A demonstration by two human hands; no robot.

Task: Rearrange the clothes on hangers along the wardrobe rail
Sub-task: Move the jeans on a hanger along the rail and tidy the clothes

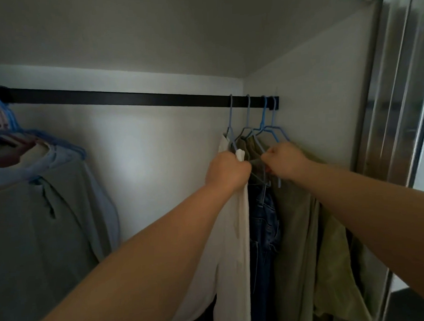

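A black wardrobe rail (132, 98) runs across the back wall. At its right end hang several blue hangers (265, 125) carrying a cream garment (233, 243), dark blue jeans (265, 225) and olive green clothes (297, 229). My left hand (227, 170) grips the cream garment at its hanger's shoulder. Just to the right, my right hand (284, 161) pinches a blue hanger at the olive clothes. At the rail's left end, a second bunch of hangers (2, 112) holds a grey-green top (40, 226) and pale blue clothes.
The wardrobe's right side wall (312, 96) stands right behind the right-hand bunch. A metal sliding-door frame (395, 82) rises at the far right. A shelf underside (177, 29) spans above the rail. The rail's middle stretch carries no hangers.
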